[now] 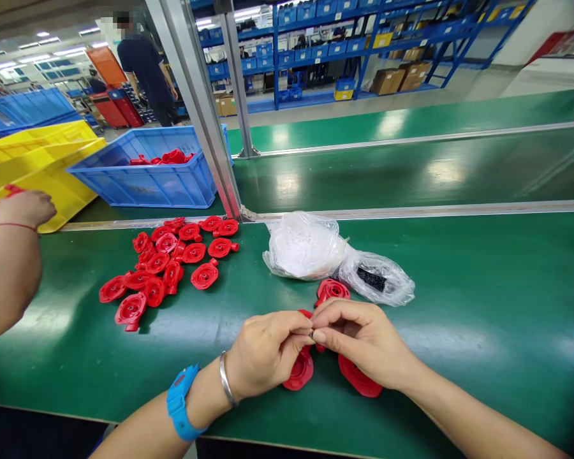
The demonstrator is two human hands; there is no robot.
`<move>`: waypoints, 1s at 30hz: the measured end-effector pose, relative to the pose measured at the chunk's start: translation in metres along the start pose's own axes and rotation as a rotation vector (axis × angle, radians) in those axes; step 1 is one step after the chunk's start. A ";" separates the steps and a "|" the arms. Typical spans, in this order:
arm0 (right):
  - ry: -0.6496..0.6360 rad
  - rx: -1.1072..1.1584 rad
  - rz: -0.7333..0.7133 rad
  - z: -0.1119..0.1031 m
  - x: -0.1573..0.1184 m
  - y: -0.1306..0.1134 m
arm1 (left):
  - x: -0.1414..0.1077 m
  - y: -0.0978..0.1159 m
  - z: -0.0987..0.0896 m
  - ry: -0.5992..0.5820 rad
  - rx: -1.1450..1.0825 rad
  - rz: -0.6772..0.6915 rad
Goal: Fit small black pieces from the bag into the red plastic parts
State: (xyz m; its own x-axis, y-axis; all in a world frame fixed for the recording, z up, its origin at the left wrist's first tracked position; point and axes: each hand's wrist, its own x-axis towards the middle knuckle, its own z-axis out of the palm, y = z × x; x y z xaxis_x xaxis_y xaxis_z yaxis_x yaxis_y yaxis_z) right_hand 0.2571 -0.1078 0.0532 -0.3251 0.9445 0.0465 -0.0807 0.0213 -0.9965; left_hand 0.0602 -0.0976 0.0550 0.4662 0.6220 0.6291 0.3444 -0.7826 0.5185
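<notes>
My left hand and my right hand meet fingertip to fingertip, both closed in a pinch. A tiny dark piece shows between the fingertips, too small to name. Below them on the green bench lie red plastic parts: a round one under my left fingers, another partly covered by my right hand, and a third just beyond. Behind the hands sit a clear bag with white contents and an open clear bag with small black pieces inside.
Several red round parts with short spouts lie spread at the left. A blue bin of red parts and yellow bins stand behind a metal post. A co-worker's hand holds something red at the far left.
</notes>
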 end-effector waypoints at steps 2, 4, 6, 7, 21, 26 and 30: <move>0.010 -0.006 0.009 0.001 0.000 0.000 | 0.000 0.000 0.001 0.007 -0.004 -0.010; 0.042 -0.055 -0.013 0.002 0.000 -0.001 | 0.000 0.002 0.002 0.002 -0.084 -0.080; 0.106 -0.189 -0.146 0.003 0.000 -0.001 | 0.002 0.004 0.003 -0.012 -0.266 -0.238; 0.143 -0.276 -0.257 0.003 0.000 -0.002 | 0.003 0.005 0.003 -0.018 -0.373 -0.337; 0.174 -0.637 -0.726 0.001 0.000 -0.005 | 0.001 0.010 0.009 -0.012 -0.689 -0.630; 0.152 -0.701 -0.755 -0.001 0.000 -0.005 | -0.002 0.008 0.009 -0.007 -0.490 -0.463; 0.145 -0.772 -0.800 -0.002 0.001 -0.003 | -0.002 0.009 0.008 0.010 -0.378 -0.384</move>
State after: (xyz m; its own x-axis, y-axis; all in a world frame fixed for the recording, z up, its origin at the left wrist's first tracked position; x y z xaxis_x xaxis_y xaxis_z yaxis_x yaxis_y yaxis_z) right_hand 0.2591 -0.1067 0.0558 -0.3243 0.5961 0.7345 0.4049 0.7892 -0.4618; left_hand 0.0688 -0.1065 0.0538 0.3562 0.8631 0.3579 0.1704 -0.4366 0.8834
